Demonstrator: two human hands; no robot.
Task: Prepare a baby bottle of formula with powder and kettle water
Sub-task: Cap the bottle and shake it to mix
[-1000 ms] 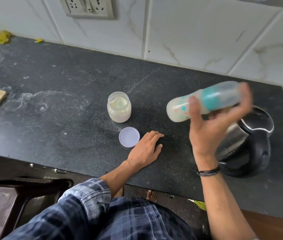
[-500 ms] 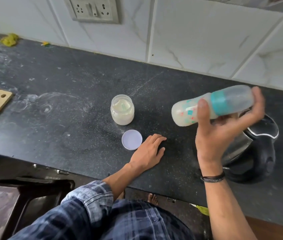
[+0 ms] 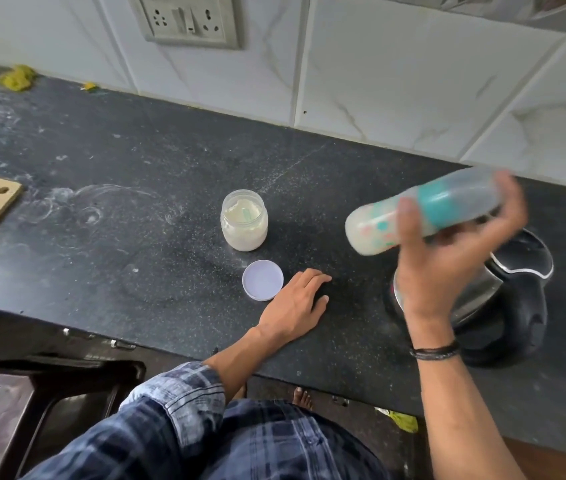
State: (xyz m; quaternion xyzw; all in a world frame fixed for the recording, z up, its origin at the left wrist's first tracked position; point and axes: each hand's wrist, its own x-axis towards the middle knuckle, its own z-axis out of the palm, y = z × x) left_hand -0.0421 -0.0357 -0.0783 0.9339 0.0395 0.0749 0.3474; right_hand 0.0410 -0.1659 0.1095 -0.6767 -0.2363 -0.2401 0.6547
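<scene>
Two grips: right grip (image 3: pixel 447 271) clasps the baby bottle (image 3: pixel 444 202), lying sideways aloft; left grip (image 3: pixel 295 306) rests flat, released, on the table (image 3: pixel 136 271).
Kettle (image 3: pixel 517 323): under the right grip.
Shake: likely mixing; hold the capped end firm against leaks.

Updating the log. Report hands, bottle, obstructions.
Right hand grips baby bottle sideways, milky inside. Left hand flat on counter. Powder jar open, lid beside it. Nothing obstructing.
</scene>
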